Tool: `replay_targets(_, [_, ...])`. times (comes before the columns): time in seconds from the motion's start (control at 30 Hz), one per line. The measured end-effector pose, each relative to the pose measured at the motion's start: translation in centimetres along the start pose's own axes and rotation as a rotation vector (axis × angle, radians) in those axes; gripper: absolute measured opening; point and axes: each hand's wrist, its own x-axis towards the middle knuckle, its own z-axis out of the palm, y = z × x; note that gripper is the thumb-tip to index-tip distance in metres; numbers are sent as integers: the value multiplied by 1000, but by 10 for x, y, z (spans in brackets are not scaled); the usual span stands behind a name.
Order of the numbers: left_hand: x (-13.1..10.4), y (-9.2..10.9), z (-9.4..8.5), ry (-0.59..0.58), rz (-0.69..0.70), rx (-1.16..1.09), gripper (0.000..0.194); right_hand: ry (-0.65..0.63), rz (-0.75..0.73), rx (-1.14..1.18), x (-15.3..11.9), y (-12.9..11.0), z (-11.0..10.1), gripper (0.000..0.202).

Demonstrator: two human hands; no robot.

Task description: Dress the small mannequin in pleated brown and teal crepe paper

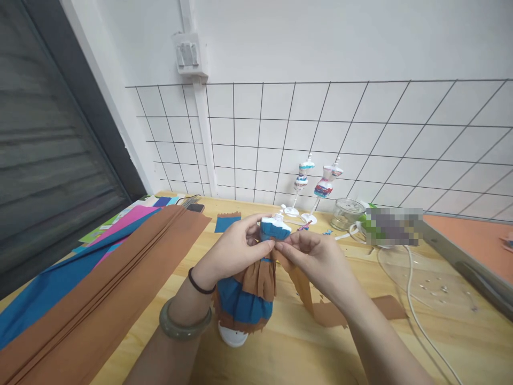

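A small white dress form (280, 217) stands in front of me, its chest wrapped in blue crepe paper (274, 229). Its skirt is gathered blue paper (244, 302) with a shorter brown pleated layer (259, 278) over it and a frayed brown hem. My left hand (240, 243) is closed around the form's waist, thumb at the front. Fingers pinched at the same waist, my right hand (320, 262) holds the end of a brown crepe paper strip (328, 314), which trails down and right across the table. The white base (233, 336) shows under the skirt.
Folded brown crepe paper (132, 278) and colored sheets lie at the left. A blue piece (227, 223) lies behind my left hand. Two decorated dress forms (300, 182) stand by the wall near a glass jar (348, 212). A white cable (412, 299) runs along the right.
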Motion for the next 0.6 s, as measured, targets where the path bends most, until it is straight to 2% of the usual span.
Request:
replay_targets(0.13, [1,1,1,2,-19,-25,45,20,33,51,1,2,3,31])
replay_targets(0.27, [2,-2,1,65,-66,-44,51,22,11,77,1,4,6,31])
replay_targets(0.43, [3,-3,0,88,-38,-3,40,2,-11,56,0,4,5,25])
replay_targets(0.6, [4,-4,0,101,-50,0,41,-31,2,63,1,4,1,23])
